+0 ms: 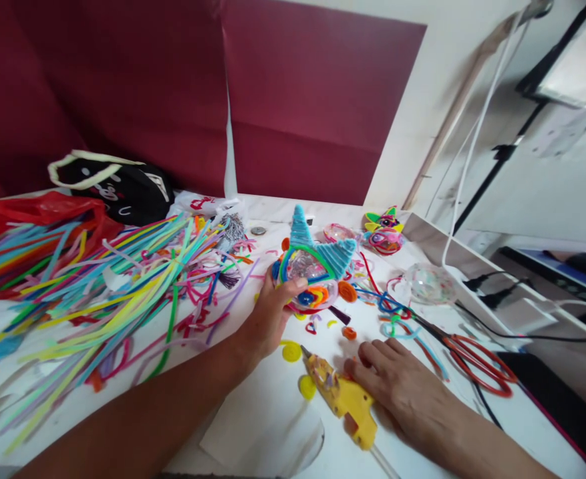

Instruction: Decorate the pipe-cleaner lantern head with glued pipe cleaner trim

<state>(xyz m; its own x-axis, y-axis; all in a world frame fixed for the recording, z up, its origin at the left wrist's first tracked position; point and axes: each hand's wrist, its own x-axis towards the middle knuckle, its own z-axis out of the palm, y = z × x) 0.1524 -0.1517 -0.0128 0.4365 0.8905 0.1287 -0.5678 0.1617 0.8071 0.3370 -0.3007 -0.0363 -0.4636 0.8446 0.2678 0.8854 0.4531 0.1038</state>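
1. A dark red sheet (322, 100) covers much of the pale wall behind.
2. Below it stands a white table (327, 342).
3. A big spread of colourful pipe cleaners (147, 279) fills the table's left side.
4. The toy (306, 269), a clear rounded body bound in coloured strips, is in the left hand (270, 313), off the fingertips of the right hand (392, 372), ahead and to the left of them. One blue ear points up, the other to the right and slightly up; counting the ears, its length runs from lower left to upper right.
5. The left forearm slants in from the lower left, with that hand closed around the toy's near left side, thumb on the front.
6. The right forearm comes from the lower right; its hand is palm down with fingers loosely curled, beside a yellow glue gun (342, 399). Whether it grips the gun, I cannot tell. The nozzle points away, toward the upper left.
7. Red-handled scissors (477, 362) lie beyond the right hand.
8. A small orange coil (349, 333) lies between toy and right hand.
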